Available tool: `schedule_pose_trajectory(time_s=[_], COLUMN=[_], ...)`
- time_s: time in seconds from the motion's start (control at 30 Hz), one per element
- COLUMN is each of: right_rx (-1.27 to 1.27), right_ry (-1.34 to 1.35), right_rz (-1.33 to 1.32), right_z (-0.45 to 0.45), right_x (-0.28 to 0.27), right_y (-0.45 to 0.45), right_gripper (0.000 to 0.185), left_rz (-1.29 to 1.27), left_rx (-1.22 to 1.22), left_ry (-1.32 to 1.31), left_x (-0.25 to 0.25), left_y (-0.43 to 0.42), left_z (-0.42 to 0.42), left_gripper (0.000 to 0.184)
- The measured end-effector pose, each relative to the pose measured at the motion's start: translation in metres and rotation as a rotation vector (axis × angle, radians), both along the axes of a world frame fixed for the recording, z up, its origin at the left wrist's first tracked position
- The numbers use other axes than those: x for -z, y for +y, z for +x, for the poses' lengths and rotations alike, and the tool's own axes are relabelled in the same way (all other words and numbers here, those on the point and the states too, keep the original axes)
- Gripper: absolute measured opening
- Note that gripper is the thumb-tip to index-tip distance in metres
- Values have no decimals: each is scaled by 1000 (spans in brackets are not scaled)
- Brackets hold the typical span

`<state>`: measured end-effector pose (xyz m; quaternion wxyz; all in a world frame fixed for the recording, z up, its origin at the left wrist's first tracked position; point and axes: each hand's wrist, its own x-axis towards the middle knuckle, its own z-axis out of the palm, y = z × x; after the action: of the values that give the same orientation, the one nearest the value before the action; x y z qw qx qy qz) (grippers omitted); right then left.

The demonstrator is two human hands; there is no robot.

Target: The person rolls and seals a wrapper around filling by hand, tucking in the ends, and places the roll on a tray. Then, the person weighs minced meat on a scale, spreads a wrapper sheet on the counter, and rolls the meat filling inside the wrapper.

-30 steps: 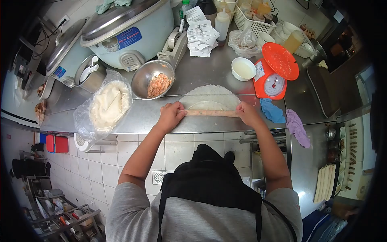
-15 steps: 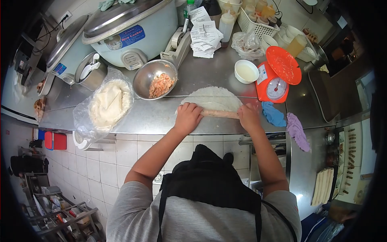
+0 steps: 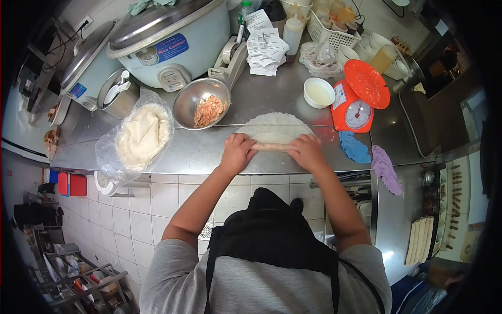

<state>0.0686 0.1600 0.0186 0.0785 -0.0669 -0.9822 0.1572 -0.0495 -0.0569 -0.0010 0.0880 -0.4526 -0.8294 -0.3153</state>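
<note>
A thin filled roll (image 3: 274, 147) lies along the near edge of round pale wrapper sheets (image 3: 277, 123) on the steel counter. The fingers of my left hand (image 3: 238, 153) are closed on the roll's left end. At its right end, my right hand (image 3: 308, 152) grips it with bent fingers. Beyond my left hand, a steel bowl (image 3: 183, 107) holds orange-pink filling (image 3: 210, 110). Further left, a stack of pale wrappers (image 3: 141, 136) rests in an open plastic bag (image 3: 107, 153). A white bowl (image 3: 319, 92) of pale liquid stands beyond my right hand.
An orange scale (image 3: 353, 109) stands at the right, with a blue cloth (image 3: 354, 147) and a purple cloth (image 3: 385, 170) nearer the edge. Rice cookers (image 3: 204, 49), a tape dispenser (image 3: 228, 64) and paper slips (image 3: 265, 47) line the back. More long rolls (image 3: 420, 240) lie far right.
Both hands have moved inward along the roll, my left hand to the right and my right hand to the left. The view has shifted slightly.
</note>
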Motion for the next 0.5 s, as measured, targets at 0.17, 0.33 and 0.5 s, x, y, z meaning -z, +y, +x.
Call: schedule_pose_trajectory(time_s=[0.17,0.33,0.5], right_rx=[97,326,85], right_ry=[78,-3,237], right_rz=[-40,-179,55], right_z=[31,22,-3], right_x=[9,1,-2], right_y=[38,38,6], right_gripper=[22,22,25], left_rz=[-26,-30,-118], left_rx=[-65,-91,-79], left_ry=[15,-93,3], left_x=[-3,-7,-15], left_y=[-17,-19,-13], left_z=[-3,-18,-29], left_gripper=[30,24,15])
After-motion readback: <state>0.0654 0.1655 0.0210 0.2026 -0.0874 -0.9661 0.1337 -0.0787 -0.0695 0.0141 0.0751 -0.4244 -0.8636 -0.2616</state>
